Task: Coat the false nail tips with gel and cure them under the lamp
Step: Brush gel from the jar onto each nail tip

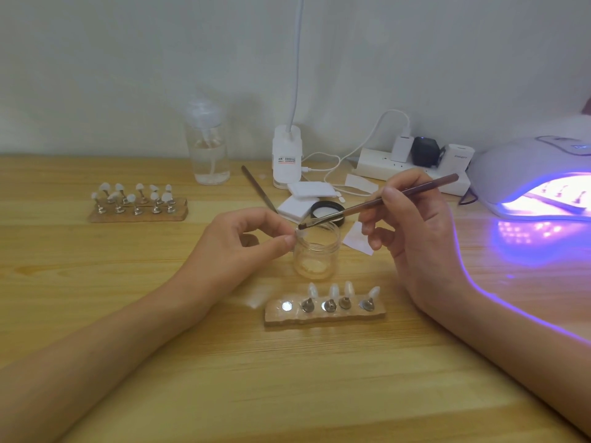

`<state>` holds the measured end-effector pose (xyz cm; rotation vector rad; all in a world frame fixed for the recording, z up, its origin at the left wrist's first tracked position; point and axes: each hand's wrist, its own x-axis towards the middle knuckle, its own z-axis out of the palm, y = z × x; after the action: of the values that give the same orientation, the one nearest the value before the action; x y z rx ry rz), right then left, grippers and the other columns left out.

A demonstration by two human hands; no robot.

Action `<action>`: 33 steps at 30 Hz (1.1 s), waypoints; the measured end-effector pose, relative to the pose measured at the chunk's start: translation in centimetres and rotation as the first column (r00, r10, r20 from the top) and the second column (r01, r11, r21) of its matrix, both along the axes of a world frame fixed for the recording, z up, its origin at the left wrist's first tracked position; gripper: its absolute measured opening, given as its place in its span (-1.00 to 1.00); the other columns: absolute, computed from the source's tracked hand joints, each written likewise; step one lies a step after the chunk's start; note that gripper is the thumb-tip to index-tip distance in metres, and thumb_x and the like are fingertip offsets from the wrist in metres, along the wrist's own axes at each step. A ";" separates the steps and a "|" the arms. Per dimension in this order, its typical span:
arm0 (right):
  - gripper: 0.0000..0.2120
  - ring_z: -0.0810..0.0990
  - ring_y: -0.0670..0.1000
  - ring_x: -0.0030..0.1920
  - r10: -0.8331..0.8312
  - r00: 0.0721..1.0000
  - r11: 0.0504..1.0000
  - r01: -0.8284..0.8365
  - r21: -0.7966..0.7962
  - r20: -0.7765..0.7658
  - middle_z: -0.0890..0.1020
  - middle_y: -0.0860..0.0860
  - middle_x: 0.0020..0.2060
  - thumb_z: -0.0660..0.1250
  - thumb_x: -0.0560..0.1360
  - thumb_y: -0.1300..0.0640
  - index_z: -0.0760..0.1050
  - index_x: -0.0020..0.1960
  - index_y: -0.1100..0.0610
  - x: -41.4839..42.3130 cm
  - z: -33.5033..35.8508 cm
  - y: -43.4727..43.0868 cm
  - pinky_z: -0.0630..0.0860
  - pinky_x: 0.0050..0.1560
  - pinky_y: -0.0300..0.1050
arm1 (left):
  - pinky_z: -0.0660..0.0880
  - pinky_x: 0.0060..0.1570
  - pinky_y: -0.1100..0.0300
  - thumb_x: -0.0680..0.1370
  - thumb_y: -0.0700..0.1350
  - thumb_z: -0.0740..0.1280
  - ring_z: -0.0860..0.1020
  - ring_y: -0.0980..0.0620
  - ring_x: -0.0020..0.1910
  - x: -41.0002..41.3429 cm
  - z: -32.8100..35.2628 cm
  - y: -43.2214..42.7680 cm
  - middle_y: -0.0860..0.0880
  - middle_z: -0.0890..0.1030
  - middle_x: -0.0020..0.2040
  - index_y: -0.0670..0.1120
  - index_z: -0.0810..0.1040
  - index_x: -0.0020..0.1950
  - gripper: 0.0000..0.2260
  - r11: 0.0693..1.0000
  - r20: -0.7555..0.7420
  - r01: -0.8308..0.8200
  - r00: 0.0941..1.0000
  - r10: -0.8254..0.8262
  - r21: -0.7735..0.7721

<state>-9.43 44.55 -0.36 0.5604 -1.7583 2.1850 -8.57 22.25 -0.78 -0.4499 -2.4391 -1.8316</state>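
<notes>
a pale wood counter (287, 378) against a plain white wall (128, 75), with a curing lamp (511, 167) glowing violet at far right. the left hand (236, 247) pinches a false nail tip (300, 233) just above an open glass jar (316, 254). the right hand (419, 238) grips a brush (367, 206), its long axis slanting from upper right, bristles pointing down-left at the tip.

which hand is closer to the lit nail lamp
Right. The right hand sits just left of the nail lamp; the left hand is farther left, past the glass jar.
</notes>
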 end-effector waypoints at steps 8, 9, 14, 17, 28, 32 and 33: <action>-0.91 0.58 -0.01 -0.36 -0.098 0.995 0.992 0.097 0.080 0.004 0.63 0.02 -0.34 0.25 0.56 0.20 0.43 -0.12 0.09 0.0 0.0 0.1 0.46 -0.44 -0.21 | 0.30 -0.41 0.47 0.49 -0.10 0.47 0.33 0.13 -0.42 0.0 0.0 0.0 0.19 0.62 -0.25 0.08 0.65 -0.23 -0.89 1.000 0.010 0.004 1.000 -0.004 0.000; -0.92 0.58 -0.01 -0.36 -0.105 0.994 0.992 0.105 0.074 0.001 0.63 0.02 -0.34 0.24 0.56 0.20 0.43 -0.12 0.09 0.0 0.0 0.2 0.46 -0.44 -0.21 | 0.30 -0.41 0.47 0.49 -0.09 0.47 0.33 0.13 -0.42 0.0 0.0 0.0 0.18 0.62 -0.25 0.07 0.65 -0.22 -0.90 1.000 0.013 0.007 1.000 -0.007 0.001; -0.88 0.60 0.01 -0.33 -0.034 0.999 0.999 0.035 0.018 -0.037 0.63 0.02 -0.33 0.23 0.58 0.20 0.45 -0.11 0.05 0.3 0.2 0.0 0.48 -0.42 -0.22 | 0.28 -0.43 0.50 0.49 -0.09 0.46 0.32 0.22 -0.45 -0.1 0.1 0.1 0.23 0.59 -0.34 0.07 0.66 -0.23 -0.89 1.000 0.041 -0.001 0.999 0.001 -0.004; -0.90 0.61 0.01 -0.32 -0.032 0.998 0.998 0.035 0.057 -0.046 0.64 0.01 -0.32 0.24 0.58 0.22 0.44 -0.10 0.09 0.3 0.2 -0.2 0.49 -0.41 -0.21 | 0.28 -0.43 0.52 0.48 -0.07 0.46 0.34 0.23 -0.43 -0.2 0.3 0.1 0.21 0.61 -0.31 0.06 0.66 -0.22 -0.91 1.000 0.077 -0.002 0.997 0.002 -0.002; -0.92 0.62 0.00 -0.31 -0.016 0.998 0.999 0.019 0.049 -0.060 0.64 0.00 -0.30 0.22 0.59 0.22 0.43 -0.08 0.11 0.4 0.2 -0.2 0.52 -0.37 -0.20 | 0.31 -0.42 0.53 0.49 -0.07 0.44 0.41 0.31 -0.42 0.1 0.8 0.3 0.19 0.65 -0.30 0.05 0.65 -0.22 -0.91 1.000 0.138 -0.002 0.990 0.001 0.005; -0.93 0.58 0.00 -0.35 -0.064 0.997 0.996 0.066 0.065 -0.032 0.63 0.01 -0.33 0.23 0.56 0.22 0.42 -0.10 0.12 0.3 0.1 -0.2 0.50 -0.39 -0.19 | 0.31 -0.42 0.55 0.50 -0.09 0.43 0.46 0.35 -0.41 0.1 0.9 0.4 0.19 0.66 -0.29 0.01 0.65 -0.18 -0.94 1.000 0.140 -0.004 0.990 0.003 0.009; -0.92 0.57 0.00 -0.36 -0.080 0.996 0.994 0.082 0.068 -0.026 0.62 0.02 -0.34 0.23 0.56 0.22 0.42 -0.11 0.11 0.3 0.1 -0.1 0.49 -0.40 -0.19 | 0.31 -0.42 0.55 0.50 -0.10 0.43 0.48 0.37 -0.41 0.1 0.9 0.4 0.20 0.67 -0.28 -0.01 0.65 -0.17 -0.94 1.000 0.140 -0.002 0.990 0.001 0.011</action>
<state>-9.16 44.45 -0.27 0.5188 -1.8176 2.0620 -8.43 22.66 0.10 -0.3292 -2.5141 -1.9382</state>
